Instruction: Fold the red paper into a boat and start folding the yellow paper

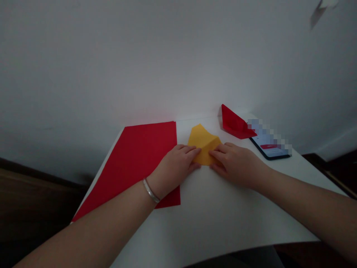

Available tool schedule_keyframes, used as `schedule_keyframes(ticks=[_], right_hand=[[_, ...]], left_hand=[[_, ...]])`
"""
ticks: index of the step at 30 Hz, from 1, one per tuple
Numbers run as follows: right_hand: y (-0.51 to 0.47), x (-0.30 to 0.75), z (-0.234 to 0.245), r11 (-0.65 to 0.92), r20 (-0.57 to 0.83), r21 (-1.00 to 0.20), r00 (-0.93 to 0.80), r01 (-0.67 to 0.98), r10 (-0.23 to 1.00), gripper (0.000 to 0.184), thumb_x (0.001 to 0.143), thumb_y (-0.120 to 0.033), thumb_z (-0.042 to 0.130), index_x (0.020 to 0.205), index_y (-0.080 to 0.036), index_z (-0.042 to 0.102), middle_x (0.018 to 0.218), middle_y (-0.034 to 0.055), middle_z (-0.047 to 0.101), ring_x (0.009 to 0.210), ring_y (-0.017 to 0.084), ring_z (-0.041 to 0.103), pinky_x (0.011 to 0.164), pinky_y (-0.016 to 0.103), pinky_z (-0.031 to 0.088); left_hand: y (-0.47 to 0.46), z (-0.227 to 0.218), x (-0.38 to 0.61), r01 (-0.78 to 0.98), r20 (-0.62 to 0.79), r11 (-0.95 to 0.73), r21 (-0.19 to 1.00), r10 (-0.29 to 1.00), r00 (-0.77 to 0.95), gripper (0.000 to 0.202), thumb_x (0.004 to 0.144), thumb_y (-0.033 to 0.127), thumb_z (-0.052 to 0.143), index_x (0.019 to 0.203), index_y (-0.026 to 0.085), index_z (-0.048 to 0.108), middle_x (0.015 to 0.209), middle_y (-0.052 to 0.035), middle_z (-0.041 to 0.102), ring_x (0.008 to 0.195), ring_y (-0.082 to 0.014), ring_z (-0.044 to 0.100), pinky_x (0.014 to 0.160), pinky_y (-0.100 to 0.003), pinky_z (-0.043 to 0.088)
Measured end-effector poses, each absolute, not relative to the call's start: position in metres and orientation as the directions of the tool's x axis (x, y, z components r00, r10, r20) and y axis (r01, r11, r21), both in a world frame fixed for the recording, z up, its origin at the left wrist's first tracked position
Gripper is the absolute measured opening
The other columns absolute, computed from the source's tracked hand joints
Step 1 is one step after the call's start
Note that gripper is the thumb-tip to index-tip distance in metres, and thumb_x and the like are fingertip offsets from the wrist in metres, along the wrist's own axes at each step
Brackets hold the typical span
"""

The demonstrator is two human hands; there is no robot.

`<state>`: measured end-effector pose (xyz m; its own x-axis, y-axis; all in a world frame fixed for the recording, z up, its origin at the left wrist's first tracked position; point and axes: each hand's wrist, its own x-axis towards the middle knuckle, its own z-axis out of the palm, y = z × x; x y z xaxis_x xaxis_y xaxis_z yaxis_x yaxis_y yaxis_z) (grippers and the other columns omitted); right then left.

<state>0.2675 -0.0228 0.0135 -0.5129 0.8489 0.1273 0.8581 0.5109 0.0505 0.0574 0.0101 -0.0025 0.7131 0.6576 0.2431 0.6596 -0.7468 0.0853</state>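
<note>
A folded piece of yellow paper (204, 143) lies on the white table (217, 216), partly creased into angled flaps. My left hand (174, 167) rests at its left lower edge, fingers pressed together on the paper. My right hand (237, 162) sits at its right lower edge, fingertips pinching and pressing the fold. A silver bangle (150, 191) circles my left wrist. The paper's near edge is hidden under my fingers.
A large red paper sheet (136, 160) lies flat to the left, under my left wrist. A folded red paper shape (235, 123) sits at the back right beside a phone (270, 147) with a lit screen. A white wall rises right behind the table.
</note>
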Motion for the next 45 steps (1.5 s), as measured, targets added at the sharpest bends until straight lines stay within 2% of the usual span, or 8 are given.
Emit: schedule_keyframes(ticks=[10, 16, 23, 29, 33, 37, 42, 45], right_hand=[[-0.024, 0.269, 0.015, 0.464, 0.19, 0.04, -0.462, 0.885, 0.866, 0.035, 0.092, -0.037, 0.047, 0.114, -0.017, 0.066, 0.1, 0.0096, 0.071, 0.09, 0.026, 0.065, 0.071, 0.037, 0.052], [-0.011, 0.287, 0.004, 0.404, 0.277, 0.006, -0.39, 0.915, 0.878, 0.048, 0.091, -0.043, 0.047, 0.129, -0.017, 0.059, 0.135, 0.0108, 0.057, 0.119, 0.028, 0.055, 0.095, 0.043, 0.048], [-0.009, 0.284, 0.001, 0.478, 0.146, 0.136, -0.495, 0.868, 0.856, 0.054, 0.092, -0.046, 0.044, 0.125, -0.007, 0.061, 0.129, 0.0202, 0.06, 0.121, 0.032, 0.054, 0.103, 0.044, 0.042], [-0.016, 0.274, 0.001, 0.438, 0.141, 0.17, -0.461, 0.883, 0.876, 0.053, 0.093, -0.041, 0.041, 0.125, -0.003, 0.058, 0.128, 0.0239, 0.059, 0.117, 0.033, 0.056, 0.097, 0.046, 0.044], [-0.017, 0.271, 0.004, 0.409, 0.143, 0.133, -0.426, 0.903, 0.893, 0.048, 0.092, -0.043, 0.042, 0.118, -0.008, 0.061, 0.12, 0.0211, 0.063, 0.109, 0.033, 0.06, 0.092, 0.047, 0.047], [-0.019, 0.273, 0.011, 0.355, 0.249, 0.055, -0.357, 0.933, 0.9, 0.042, 0.089, -0.045, 0.046, 0.113, -0.013, 0.06, 0.112, 0.0183, 0.065, 0.101, 0.032, 0.062, 0.084, 0.047, 0.05], [-0.02, 0.282, 0.017, 0.428, 0.586, -0.076, -0.307, 0.901, 0.75, 0.064, 0.084, -0.036, 0.056, 0.14, -0.015, 0.035, 0.152, 0.0197, 0.028, 0.14, 0.035, 0.027, 0.105, 0.054, 0.035], [-0.018, 0.285, 0.019, 0.497, 0.61, -0.068, -0.359, 0.865, 0.706, 0.064, 0.085, -0.034, 0.055, 0.143, -0.017, 0.033, 0.152, 0.017, 0.031, 0.143, 0.035, 0.018, 0.11, 0.059, 0.025]], left_hand=[[0.006, 0.003, 0.06, 0.626, 0.232, -0.78, -0.007, 0.608, 0.759, 0.036, 0.093, 0.036, 0.053, 0.12, 0.013, 0.06, 0.116, -0.0104, 0.065, 0.105, -0.0253, 0.057, 0.094, -0.041, 0.049], [-0.003, 0.001, 0.056, 0.703, 0.258, -0.711, 0.01, 0.681, 0.685, 0.038, 0.09, 0.04, 0.055, 0.123, 0.021, 0.061, 0.132, -0.0134, 0.056, 0.119, -0.0292, 0.053, 0.104, -0.049, 0.039], [-0.006, -0.007, 0.056, 0.855, 0.315, -0.518, 0.023, 0.816, 0.486, 0.064, 0.082, 0.056, 0.055, 0.118, 0.003, 0.059, 0.139, -0.024, 0.048, 0.136, -0.038, 0.035, 0.115, -0.055, 0.019], [0.007, -0.006, 0.058, 0.78, 0.26, -0.5, 0.375, 0.865, 0.429, 0.041, 0.078, 0.04, 0.065, 0.112, 0.016, 0.063, 0.125, -0.0109, 0.062, 0.132, -0.0346, 0.039, 0.112, -0.058, 0.025], [0.01, -0.001, 0.059, 0.604, 0.231, -0.419, 0.678, 0.901, 0.366, 0.038, 0.079, 0.027, 0.062, 0.116, 0.019, 0.056, 0.107, -0.0071, 0.068, 0.104, -0.0242, 0.062, 0.093, -0.043, 0.048], [0.009, 0.008, 0.06, 0.433, 0.159, -0.296, 0.851, 0.932, 0.326, 0.034, 0.081, 0.025, 0.059, 0.114, 0.02, 0.056, 0.092, -0.0032, 0.07, 0.082, -0.0173, 0.067, 0.074, -0.03, 0.053], [0.014, 0.012, 0.056, 0.13, 0.147, -0.182, 0.975, 0.96, 0.239, 0.024, 0.077, 0.036, 0.064, 0.091, 0.017, 0.063, 0.086, -0.0024, 0.068, 0.078, -0.0147, 0.064, 0.069, -0.025, 0.051], [0.015, 0.014, 0.053, 0.011, 0.064, -0.068, 0.998, 0.978, 0.198, 0.029, 0.078, 0.045, 0.063, 0.084, 0.016, 0.064, 0.078, -0.0008, 0.065, 0.07, -0.0126, 0.06, 0.062, -0.022, 0.049]])
